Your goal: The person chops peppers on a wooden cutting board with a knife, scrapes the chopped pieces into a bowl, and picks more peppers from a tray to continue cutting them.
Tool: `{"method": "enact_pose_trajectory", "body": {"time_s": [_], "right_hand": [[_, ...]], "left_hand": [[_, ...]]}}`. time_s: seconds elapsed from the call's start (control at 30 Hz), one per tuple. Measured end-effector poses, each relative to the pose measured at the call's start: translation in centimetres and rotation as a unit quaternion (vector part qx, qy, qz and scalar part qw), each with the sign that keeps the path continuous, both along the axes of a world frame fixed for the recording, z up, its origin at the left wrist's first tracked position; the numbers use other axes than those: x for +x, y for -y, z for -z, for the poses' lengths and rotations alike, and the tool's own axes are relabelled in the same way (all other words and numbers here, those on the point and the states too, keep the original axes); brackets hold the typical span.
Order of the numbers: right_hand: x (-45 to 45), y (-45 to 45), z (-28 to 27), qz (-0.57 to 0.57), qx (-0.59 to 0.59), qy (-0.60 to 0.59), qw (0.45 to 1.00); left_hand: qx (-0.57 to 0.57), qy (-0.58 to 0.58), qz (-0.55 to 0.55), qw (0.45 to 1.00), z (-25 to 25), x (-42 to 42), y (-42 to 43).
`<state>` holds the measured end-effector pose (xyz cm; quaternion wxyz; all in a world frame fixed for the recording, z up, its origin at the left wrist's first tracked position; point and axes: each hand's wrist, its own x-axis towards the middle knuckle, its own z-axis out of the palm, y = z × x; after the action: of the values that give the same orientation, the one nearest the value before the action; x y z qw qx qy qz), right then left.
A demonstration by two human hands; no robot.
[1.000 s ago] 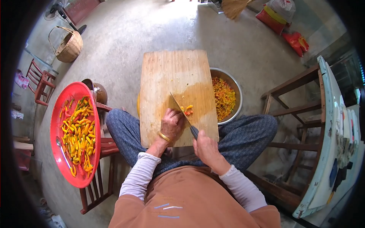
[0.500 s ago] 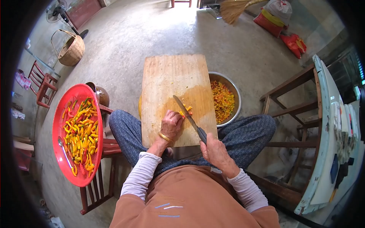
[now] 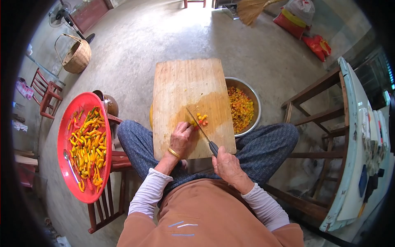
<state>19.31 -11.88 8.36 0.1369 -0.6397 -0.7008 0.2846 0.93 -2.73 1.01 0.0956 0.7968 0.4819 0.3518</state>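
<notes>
My right hand (image 3: 228,165) grips the black handle of a kitchen knife (image 3: 202,131), its blade slanting up and left over the wooden cutting board (image 3: 187,82). Close to the blade's left side, the curled fingers of my left hand (image 3: 181,138) hold chili peppers (image 3: 193,123), mostly covered by the fingertips. Small cut chili pieces (image 3: 202,118) lie just right of the blade on a damp patch. Beyond the board's right edge, a metal basin (image 3: 259,108) holds a heap of chopped chilies (image 3: 240,108), partly hidden by the board.
At left, a red plastic tray (image 3: 62,140) of whole yellow and red chilies (image 3: 88,148) and a spoon rests on a wooden chair (image 3: 108,206). A brown pot (image 3: 110,105) stands behind it. A wooden frame with a pale top (image 3: 341,173) stands at right; a wicker basket (image 3: 77,57) sits farther back.
The knife and my right hand have shifted slightly left, and the blade now stands more edge-on. My left hand has moved slightly down. More cut pieces show right of the blade.
</notes>
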Motion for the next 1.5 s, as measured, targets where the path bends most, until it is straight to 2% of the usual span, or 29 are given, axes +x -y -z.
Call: {"method": "enact_pose_trajectory", "body": {"time_s": [0.03, 0.13, 0.37, 0.47, 0.57, 0.97, 1.27, 1.5], "right_hand": [[0.0, 0.0, -0.1, -0.004, 0.004, -0.002, 1.000], [0.2, -0.2, -0.2, -0.006, 0.012, -0.002, 1.000], [-0.4, -1.1, -0.4, -0.012, -0.012, 0.001, 1.000], [-1.5, -2.9, 2.1, -0.014, 0.012, -0.007, 1.000], [-1.9, -5.0, 2.4, -0.006, 0.029, -0.019, 0.999], [0.9, 0.1, -0.6, -0.003, 0.030, -0.048, 0.998], [-0.2, 0.1, -0.2, 0.001, -0.007, -0.001, 1.000], [-2.1, -4.4, 2.1, -0.007, 0.021, -0.038, 0.999]], "left_hand": [[-0.019, -0.003, 0.000, 1.000, 0.1, -0.2, -0.1], [0.032, -0.033, 0.022, 0.999, -0.8, -0.1, -0.1], [-0.003, 0.014, 0.038, 0.999, 0.2, -0.2, -0.7], [-0.005, 0.015, 0.042, 0.999, 1.1, -0.5, -0.8], [-0.009, 0.029, 0.032, 0.999, 0.4, -0.3, -0.9], [0.004, 0.056, 0.023, 0.998, 1.1, -0.4, -0.8], [-0.014, 0.056, 0.023, 0.998, 0.8, -0.4, -0.8], [-0.034, 0.050, 0.025, 0.998, 0.4, -0.4, -0.9]]}}
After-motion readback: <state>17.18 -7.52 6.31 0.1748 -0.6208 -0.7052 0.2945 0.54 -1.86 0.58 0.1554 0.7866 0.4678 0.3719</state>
